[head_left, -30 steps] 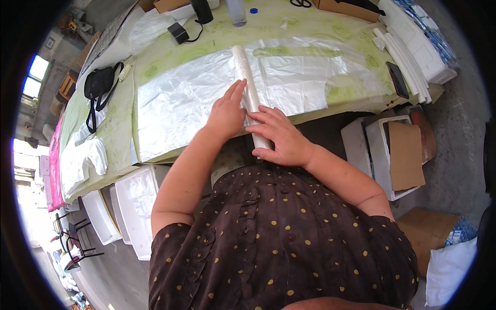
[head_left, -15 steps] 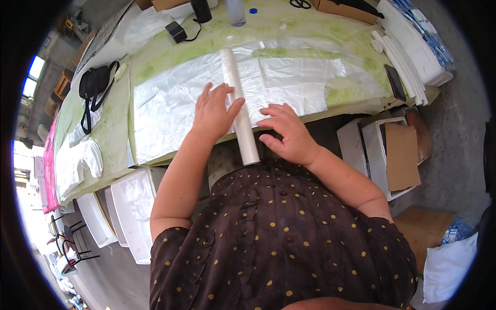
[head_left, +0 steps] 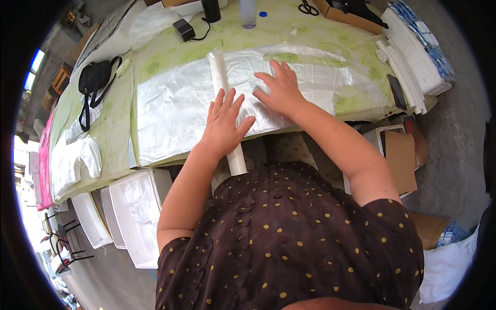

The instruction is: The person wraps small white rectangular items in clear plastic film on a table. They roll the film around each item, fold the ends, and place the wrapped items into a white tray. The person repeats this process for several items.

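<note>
A long white roll of clear plastic film [head_left: 218, 72] lies pointing away from me, its near end past the table's front edge, close to my shirt. Across the roll's middle rests my left hand [head_left: 225, 126], palm down with fingers spread, hiding that stretch of it. My right hand [head_left: 279, 90] is open to the right of the roll, fingers pointing away, over the flat sheet of plastic film [head_left: 170, 113]. Whether its fingertips touch the sheet, I cannot tell. This shiny, wrinkled sheet spreads to both sides of the roll on the green-patterned tablecloth [head_left: 289, 31].
A black bag [head_left: 94, 77] with a strap lies at the left, near folded white plastic bags [head_left: 77, 160]. At the back stand a power adapter [head_left: 183, 31], a clear bottle [head_left: 248, 15] and scissors [head_left: 308, 8]. A phone [head_left: 397, 92] lies right, beside white tubes [head_left: 405, 77].
My right hand has moved forward, away from me, onto the area over the sheet. My left hand has shifted nearer to me over the roll, and the roll now sits slightly further left.
</note>
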Demonstrator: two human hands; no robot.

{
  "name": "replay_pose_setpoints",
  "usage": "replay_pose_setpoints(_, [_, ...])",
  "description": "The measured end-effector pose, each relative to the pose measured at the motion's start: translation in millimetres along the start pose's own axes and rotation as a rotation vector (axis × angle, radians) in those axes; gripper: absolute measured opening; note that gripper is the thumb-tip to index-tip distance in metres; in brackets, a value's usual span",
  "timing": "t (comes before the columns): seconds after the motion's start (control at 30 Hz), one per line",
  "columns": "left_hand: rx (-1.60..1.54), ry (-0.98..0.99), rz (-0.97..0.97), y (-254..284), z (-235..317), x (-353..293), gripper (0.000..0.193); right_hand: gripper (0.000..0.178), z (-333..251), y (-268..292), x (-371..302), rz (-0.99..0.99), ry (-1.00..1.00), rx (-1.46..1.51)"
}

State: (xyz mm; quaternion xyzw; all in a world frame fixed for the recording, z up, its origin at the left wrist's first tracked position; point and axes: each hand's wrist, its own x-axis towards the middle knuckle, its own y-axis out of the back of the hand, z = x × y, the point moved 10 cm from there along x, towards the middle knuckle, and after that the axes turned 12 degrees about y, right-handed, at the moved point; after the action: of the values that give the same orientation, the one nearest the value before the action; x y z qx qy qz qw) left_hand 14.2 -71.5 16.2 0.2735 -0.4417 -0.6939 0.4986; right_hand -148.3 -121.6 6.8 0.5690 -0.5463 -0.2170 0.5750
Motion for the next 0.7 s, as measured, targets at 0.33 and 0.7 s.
replay_pose_setpoints(0.33, [0.072,0.070,-0.037,0,-3,-4,0.068,0.065,83,-20,90,-0.322,-0.347,-0.250])
replay_pose_setpoints(0.7, [0.019,0.084,-0.011,2,-4,-3,0.069,0.085,369,192,-116,-0.136,-1.174,-0.383])
